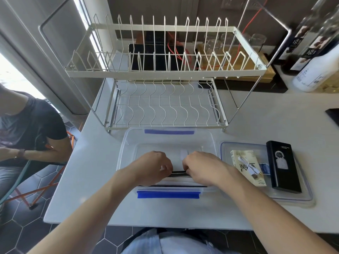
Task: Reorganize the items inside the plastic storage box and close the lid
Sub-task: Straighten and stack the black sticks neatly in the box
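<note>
- The white table [95,162] carries a two-tier wire dish rack [165,74] just behind the storage box.
- The clear plastic storage box [126,143] (blue latches on its near and far sides) sits open at the table's near edge.
- Its lid [300,197] lies flat just right of the box, bearing a black carton [282,166], a cream carton [246,167] and a white cable [247,165].
- Inside the box, the left hand [154,166] and right hand [200,166] curl their fingers onto a flat black item [178,172]; I cannot tell what it is.
</note>
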